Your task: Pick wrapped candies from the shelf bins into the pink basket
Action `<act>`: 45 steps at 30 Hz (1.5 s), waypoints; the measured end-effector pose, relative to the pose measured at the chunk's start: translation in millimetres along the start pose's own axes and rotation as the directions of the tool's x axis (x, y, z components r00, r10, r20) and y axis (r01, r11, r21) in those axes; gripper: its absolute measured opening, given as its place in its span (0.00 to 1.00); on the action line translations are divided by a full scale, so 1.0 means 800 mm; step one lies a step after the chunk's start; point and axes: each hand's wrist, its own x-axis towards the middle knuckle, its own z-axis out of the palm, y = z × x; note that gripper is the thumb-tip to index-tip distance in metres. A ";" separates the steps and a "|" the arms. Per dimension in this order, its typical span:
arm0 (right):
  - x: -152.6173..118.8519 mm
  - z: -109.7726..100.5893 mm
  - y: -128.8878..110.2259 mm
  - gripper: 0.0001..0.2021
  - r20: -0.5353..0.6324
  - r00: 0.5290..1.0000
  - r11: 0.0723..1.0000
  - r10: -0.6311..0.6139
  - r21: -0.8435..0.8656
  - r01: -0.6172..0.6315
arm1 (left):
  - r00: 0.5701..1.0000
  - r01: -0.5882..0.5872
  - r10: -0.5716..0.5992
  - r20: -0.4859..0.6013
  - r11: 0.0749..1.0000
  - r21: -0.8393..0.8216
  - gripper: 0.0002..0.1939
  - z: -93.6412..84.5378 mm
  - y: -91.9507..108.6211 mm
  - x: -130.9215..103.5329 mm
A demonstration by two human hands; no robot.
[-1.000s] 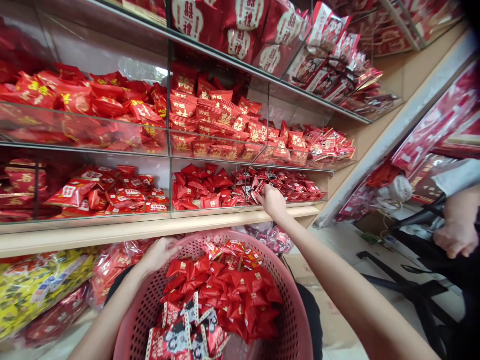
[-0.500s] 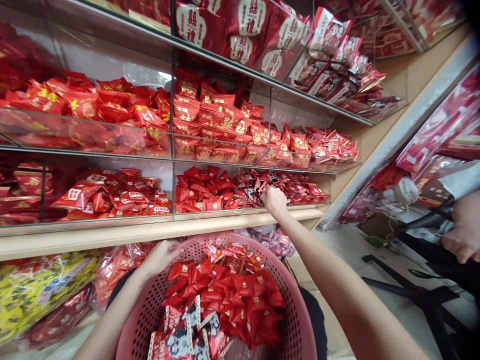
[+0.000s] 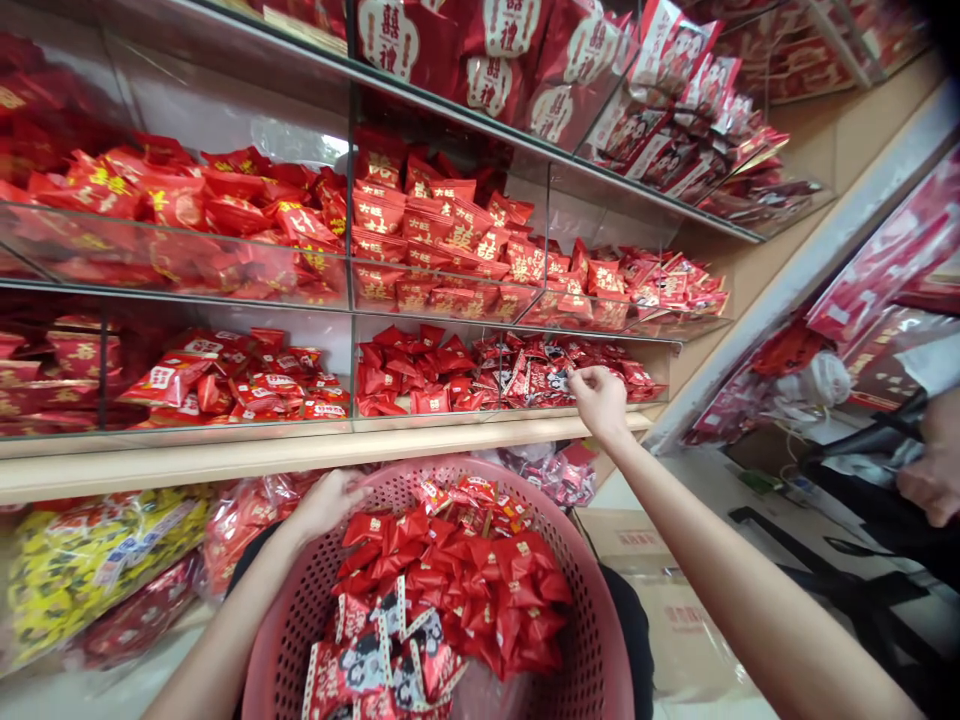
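Clear-fronted shelving (image 3: 187, 462) is spanning the upper frame; its wooden side panel (image 3: 780, 260) is slanting at upper right; a black chair base (image 3: 847, 597) is standing on pale flooring (image 3: 701, 472), lower right.

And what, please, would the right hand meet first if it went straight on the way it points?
Probably the small patterned packets on the shelf, just ahead of the right hand; depth is unclear, and it may touch one.
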 end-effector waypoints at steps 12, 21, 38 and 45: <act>-0.196 0.002 -0.083 0.07 0.582 0.809 0.849 -0.077 0.463 -0.253 | 1.000 -0.023 0.023 -0.013 1.000 0.006 0.21 0.000 0.008 -0.004; -0.265 0.102 -0.129 0.05 0.749 0.640 0.874 -0.172 0.415 -0.251 | 0.998 -0.058 0.061 -0.023 0.992 0.111 0.18 -0.002 0.006 -0.005; -0.293 0.123 -0.151 0.07 0.886 0.400 0.969 -0.237 0.182 0.170 | 0.999 -0.015 0.016 -0.034 1.000 0.025 0.22 -0.002 0.001 -0.003; -0.229 0.084 -0.129 0.13 0.737 0.606 0.954 -0.298 0.225 0.196 | 1.000 -0.002 0.002 -0.019 1.000 0.009 0.22 -0.006 0.012 -0.007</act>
